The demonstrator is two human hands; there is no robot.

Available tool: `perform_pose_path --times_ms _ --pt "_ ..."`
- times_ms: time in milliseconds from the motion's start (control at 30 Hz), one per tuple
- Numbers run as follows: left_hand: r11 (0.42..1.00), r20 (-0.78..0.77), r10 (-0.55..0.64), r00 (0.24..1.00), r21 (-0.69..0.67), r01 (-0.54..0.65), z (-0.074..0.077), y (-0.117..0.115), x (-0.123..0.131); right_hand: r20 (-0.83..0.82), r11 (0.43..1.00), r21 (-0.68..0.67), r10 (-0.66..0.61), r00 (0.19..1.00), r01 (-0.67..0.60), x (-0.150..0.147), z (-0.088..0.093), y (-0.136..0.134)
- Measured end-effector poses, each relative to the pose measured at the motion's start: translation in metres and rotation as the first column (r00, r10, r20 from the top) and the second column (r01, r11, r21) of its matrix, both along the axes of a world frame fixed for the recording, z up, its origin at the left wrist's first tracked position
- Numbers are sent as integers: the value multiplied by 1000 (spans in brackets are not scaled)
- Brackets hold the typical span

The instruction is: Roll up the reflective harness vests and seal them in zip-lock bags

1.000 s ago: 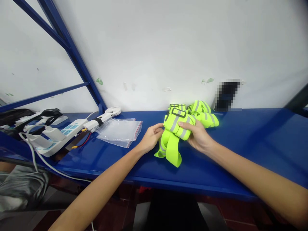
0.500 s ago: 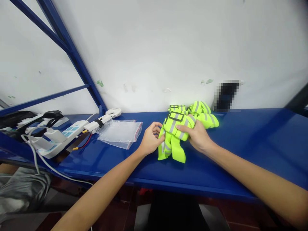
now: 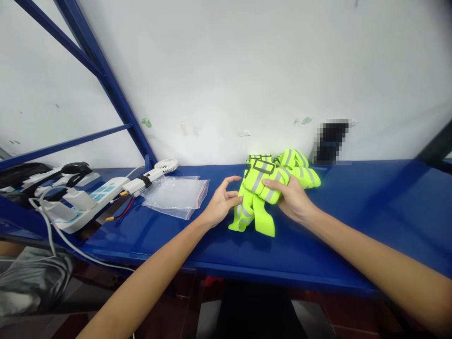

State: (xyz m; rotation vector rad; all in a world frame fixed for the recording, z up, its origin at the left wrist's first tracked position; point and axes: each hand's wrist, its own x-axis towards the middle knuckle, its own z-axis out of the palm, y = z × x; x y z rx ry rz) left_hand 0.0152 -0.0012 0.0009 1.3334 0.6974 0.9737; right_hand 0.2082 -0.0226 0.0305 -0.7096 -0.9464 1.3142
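Observation:
A bundle of neon yellow reflective straps [image 3: 257,186] with grey stripes and a black buckle is folded over on itself. My right hand [image 3: 291,197] grips its right side, thumb on top and fingers hidden behind. Two loose strap ends hang from the front of the bundle. At its left edge is my left hand [image 3: 223,201], fingers apart and curved, with the thumb tip at the strap; whether it touches is hard to tell. Behind the bundle, against the wall, lie more neon yellow straps [image 3: 304,176] of the same kind.
Clear zip bags [image 3: 174,195] lie left of my hands on the blue table [image 3: 370,202]. Beyond them are a small white fan [image 3: 165,165] and a power strip [image 3: 95,202] with plugs and cables. A pixelated dark object [image 3: 330,143] leans on the wall.
My left hand has loosened from the strap and its fingers have spread. The bundle, in my right hand, has tilted slightly, and its hanging ends have swung a little apart.

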Motion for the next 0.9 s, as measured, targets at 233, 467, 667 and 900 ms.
perform_pose_path --times_ms 233,467,667,900 --pt "996 -142 -83 986 30 88 -5 2 -1 31 996 -44 80 996 -79 -4 -1 -5" --pt "981 -212 -10 977 186 51 -7 -2 -1 23 998 8 -55 998 55 -2 -3 1" --pt "549 -316 455 833 836 17 -12 6 -14 5 999 -7 -38 999 38 1 5 1" --pt "36 -181 520 835 981 190 -6 -4 -11 43 990 -109 89 995 -84 -3 -1 -1"
